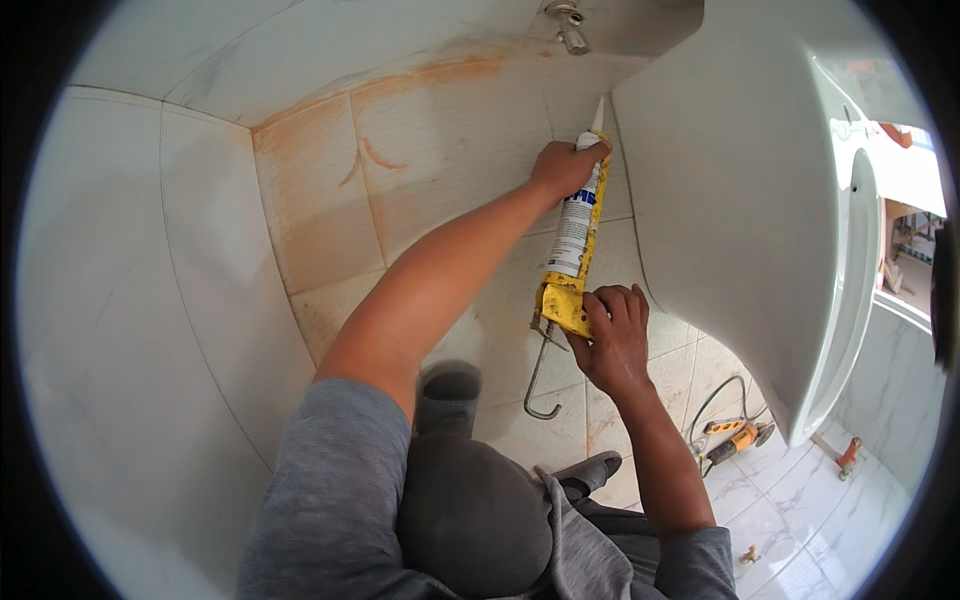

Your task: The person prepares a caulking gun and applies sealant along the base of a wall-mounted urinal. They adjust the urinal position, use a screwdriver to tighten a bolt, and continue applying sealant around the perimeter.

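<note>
A yellow caulking gun [563,305] carries a white sealant cartridge [577,222] whose pale nozzle [598,113] points up to where a white ceramic basin [740,200] meets the tiled wall. My left hand [566,166] grips the front of the cartridge just below the nozzle. My right hand [612,335] is wrapped around the gun's yellow handle and trigger. The gun's metal push rod [540,375] hangs down from it, ending in a hook.
The wall tiles [430,150] carry orange stains. A metal valve [570,25] sticks out of the wall above the nozzle. On the marble-look floor lie an orange power tool with a cable [738,438] and a small fitting [848,456]. My knee [470,510] and dark shoe [450,392] are below.
</note>
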A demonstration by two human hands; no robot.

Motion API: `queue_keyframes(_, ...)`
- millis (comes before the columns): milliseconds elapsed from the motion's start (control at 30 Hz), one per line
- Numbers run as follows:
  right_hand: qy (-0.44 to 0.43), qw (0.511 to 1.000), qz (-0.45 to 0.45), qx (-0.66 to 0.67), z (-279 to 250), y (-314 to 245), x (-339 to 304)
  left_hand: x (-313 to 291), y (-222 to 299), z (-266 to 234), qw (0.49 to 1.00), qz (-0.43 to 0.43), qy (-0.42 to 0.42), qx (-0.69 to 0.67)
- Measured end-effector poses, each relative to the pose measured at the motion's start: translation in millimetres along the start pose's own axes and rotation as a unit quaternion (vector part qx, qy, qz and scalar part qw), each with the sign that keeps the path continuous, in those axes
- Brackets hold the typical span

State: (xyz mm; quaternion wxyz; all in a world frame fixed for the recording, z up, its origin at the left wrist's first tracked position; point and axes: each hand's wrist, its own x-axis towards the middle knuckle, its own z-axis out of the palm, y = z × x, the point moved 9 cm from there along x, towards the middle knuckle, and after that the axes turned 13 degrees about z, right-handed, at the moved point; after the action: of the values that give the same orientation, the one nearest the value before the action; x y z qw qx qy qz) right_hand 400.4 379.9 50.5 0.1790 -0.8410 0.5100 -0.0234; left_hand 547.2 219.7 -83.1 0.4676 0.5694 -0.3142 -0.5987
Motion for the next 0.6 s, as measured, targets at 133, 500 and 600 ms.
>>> queue_keyframes(133,0.004,1.0,0.011,0.019,4.9,2.2,1.4,3.9,-4.2,0.0,1.0,-0.024,0.013,0.015)
queue_keyframes(500,0.069,0.996,0.018,0.057,25.0,8.8,-7.7,3.4,-7.9,13.2,0.999,-0.031,0.018,0.016)
queue_keyframes(600,0.078,0.994,0.041,0.07,34.2,11.6,-9.3,3.0,-9.8,12.7,0.999,-0.034,0.02,0.018)
